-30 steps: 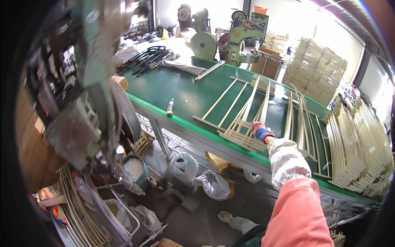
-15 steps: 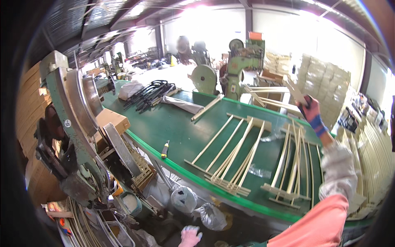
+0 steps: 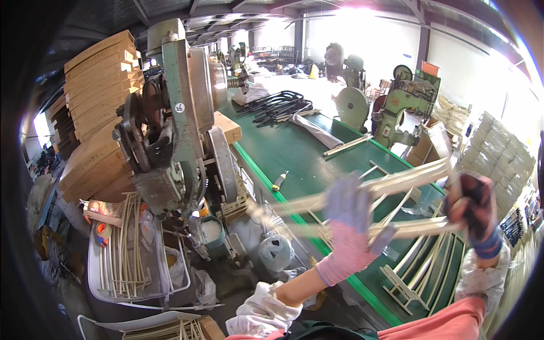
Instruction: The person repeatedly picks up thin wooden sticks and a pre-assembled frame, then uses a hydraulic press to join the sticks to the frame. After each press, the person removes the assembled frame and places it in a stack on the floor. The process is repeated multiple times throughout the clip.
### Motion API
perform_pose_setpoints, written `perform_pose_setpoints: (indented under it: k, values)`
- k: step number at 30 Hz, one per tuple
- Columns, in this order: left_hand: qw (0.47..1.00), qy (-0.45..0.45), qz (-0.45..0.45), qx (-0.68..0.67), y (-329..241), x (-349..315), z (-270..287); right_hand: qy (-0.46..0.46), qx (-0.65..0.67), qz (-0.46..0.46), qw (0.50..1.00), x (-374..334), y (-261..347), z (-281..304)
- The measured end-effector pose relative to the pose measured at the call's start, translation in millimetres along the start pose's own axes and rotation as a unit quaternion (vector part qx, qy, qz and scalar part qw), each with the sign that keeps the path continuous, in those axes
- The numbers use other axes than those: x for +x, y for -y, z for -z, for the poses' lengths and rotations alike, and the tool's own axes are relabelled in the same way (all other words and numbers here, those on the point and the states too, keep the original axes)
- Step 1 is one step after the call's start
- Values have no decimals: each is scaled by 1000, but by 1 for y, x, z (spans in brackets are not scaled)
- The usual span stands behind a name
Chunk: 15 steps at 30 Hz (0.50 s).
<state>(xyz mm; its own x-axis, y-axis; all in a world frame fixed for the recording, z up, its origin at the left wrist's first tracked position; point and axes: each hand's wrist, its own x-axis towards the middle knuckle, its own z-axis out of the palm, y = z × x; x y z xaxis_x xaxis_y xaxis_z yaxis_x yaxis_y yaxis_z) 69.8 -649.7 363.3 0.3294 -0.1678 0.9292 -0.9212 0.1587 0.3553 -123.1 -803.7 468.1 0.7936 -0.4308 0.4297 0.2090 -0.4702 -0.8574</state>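
Observation:
A cream-coloured frame of long thin slats (image 3: 411,228), smeared by motion, hangs tilted above the table. My right hand (image 3: 475,211), in a dark and orange glove with a blue cuff, is closed round its right end. My left hand (image 3: 348,241), in a pink and grey glove, has its fingers stretched out and thumb apart. It overlaps the middle of the frame; I cannot tell whether it touches. Below lie more slatted frames (image 3: 409,290) on the green table (image 3: 314,156).
A green press machine (image 3: 184,113) stands at left, beside stacked cartons (image 3: 102,85). A white tub (image 3: 99,289) holds thin sticks. On the table are a yellow-black cutter (image 3: 279,181) and black curved tubes (image 3: 277,107). Wrapped stacks (image 3: 498,153) stand at right.
The view has swung left. My right hand has brought the slatted frame from the table's far right side to in front of me. My left hand has risen from below up to the frame.

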Motion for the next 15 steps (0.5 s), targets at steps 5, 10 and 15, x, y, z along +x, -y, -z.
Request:
perform_pose_setpoints:
  k: [5,10,15]
  values:
    - [991,-21,87,101,33,-66,83,304,124,-143,934,38,-53,-165]
    - [861,-77,499,-62,104,-135,157,440,251,-310,804,44,-158,-319]
    - [764,-208,594,-141,148,-217,223,535,288,-388,694,33,-216,-420]
